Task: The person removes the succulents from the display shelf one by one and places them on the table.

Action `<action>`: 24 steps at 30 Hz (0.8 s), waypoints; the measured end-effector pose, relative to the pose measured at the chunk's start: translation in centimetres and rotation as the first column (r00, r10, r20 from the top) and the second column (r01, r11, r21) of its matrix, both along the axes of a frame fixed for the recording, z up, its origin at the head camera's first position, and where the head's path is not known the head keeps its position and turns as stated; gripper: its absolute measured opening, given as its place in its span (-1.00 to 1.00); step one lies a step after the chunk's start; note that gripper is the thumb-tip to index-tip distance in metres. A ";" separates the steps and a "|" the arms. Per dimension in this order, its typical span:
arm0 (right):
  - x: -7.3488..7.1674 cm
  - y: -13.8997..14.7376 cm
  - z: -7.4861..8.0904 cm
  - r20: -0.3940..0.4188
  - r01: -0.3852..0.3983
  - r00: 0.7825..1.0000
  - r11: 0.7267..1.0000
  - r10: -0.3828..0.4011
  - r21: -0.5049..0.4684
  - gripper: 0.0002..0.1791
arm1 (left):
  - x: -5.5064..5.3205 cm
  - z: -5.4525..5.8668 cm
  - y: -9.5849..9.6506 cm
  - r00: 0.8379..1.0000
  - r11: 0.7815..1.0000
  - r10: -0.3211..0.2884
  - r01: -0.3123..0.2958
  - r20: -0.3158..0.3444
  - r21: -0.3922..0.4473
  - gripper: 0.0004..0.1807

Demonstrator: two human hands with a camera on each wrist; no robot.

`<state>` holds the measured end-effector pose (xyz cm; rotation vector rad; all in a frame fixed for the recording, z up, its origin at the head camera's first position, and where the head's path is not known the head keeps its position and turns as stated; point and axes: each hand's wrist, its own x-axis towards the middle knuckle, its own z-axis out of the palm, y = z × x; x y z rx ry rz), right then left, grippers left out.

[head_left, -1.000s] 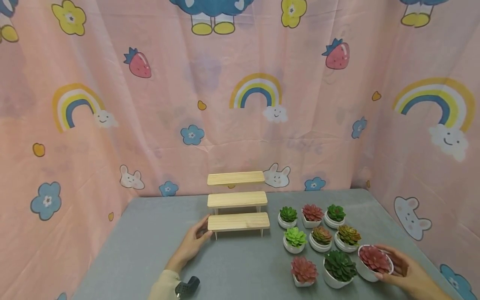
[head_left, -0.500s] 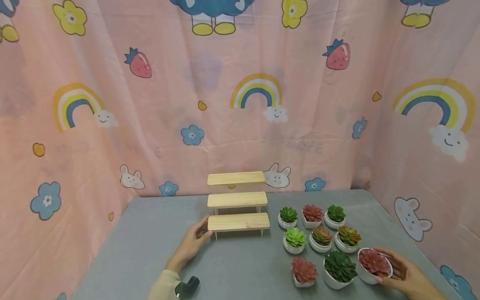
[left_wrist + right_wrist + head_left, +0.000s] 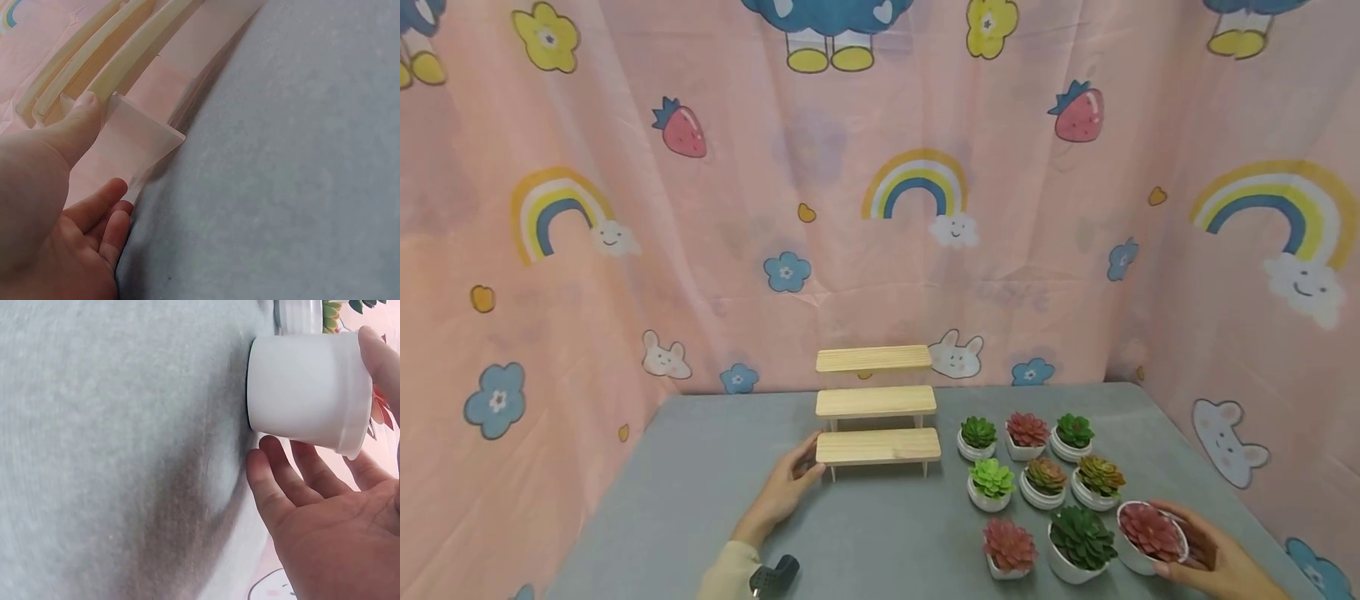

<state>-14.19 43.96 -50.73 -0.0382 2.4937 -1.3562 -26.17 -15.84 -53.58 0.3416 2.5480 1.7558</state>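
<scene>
My left hand [image 3: 784, 483] is beside the left end of a three-tier wooden display stand [image 3: 877, 447]. In the left wrist view its thumb [image 3: 87, 115] touches the end of the lowest board, and the other fingers bend loosely near the clear side panel [image 3: 134, 134]. My right hand [image 3: 1213, 554] grips a round white pot with a red artificial succulent [image 3: 1150, 531], at the front right of the potted plants. In the right wrist view the thumb lies at the rim of the white pot [image 3: 306, 390], fingers along its side, its base down at the table cloth.
Several other potted succulents stand in rows left of and behind that pot, among them a large dark green one [image 3: 1081, 537] and a red one in a square pot [image 3: 1009, 546]. A grey cloth covers the table [image 3: 700, 458]. A pink printed curtain [image 3: 737, 208] hangs behind.
My right hand has lowered the red succulent's pot slightly toward the front, beside the large dark green one. The left hand has stayed at the stand.
</scene>
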 end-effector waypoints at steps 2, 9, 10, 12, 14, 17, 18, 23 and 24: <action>0.0 0.2 -0.1 -0.015 -0.025 1.000 1.000 0.025 -0.011 -0.36 | 0.0 0.0 0.0 1.000 1.000 0.001 -0.001 -0.003 -0.001 -0.28; 0.0 0.5 0.9 -0.043 -0.024 0.999 0.996 0.027 0.081 -0.45 | 0.0 0.1 0.0 1.000 1.000 -0.001 0.001 -0.006 -0.009 -0.26; -0.1 0.4 1.3 -0.046 -0.007 0.999 0.993 0.012 0.114 -0.42 | 0.0 0.1 0.0 1.000 1.000 0.000 0.000 -0.006 -0.006 -0.26; -0.2 -0.1 2.1 -0.064 0.041 0.998 0.982 -0.030 0.182 -0.29 | 0.1 0.1 0.0 1.000 1.000 0.002 -0.002 -0.007 -0.005 -0.27; -0.2 -0.5 2.8 -0.103 0.081 0.993 0.972 -0.059 0.221 -0.23 | 0.1 0.1 0.0 1.000 1.000 0.001 -0.001 -0.006 -0.002 -0.27; -0.1 -0.9 3.7 -0.163 0.166 0.978 0.957 -0.129 0.239 -0.24 | 0.2 0.1 0.0 1.000 1.000 0.002 -0.002 0.001 -0.001 -0.28; 0.0 -1.0 3.9 -0.194 0.181 0.972 0.955 -0.136 0.236 -0.26 | 0.2 0.1 0.0 1.000 1.000 0.003 -0.003 0.005 0.001 -0.28; 0.0 -1.2 5.3 -0.329 0.244 0.930 0.942 -0.161 0.229 -0.30 | 0.2 0.2 0.0 1.000 1.000 0.010 -0.010 0.013 -0.004 -0.29; 0.0 -1.3 5.6 -0.354 0.253 0.921 0.940 -0.162 0.228 -0.31 | 0.1 0.3 0.0 1.000 1.000 0.010 -0.010 0.011 -0.006 -0.28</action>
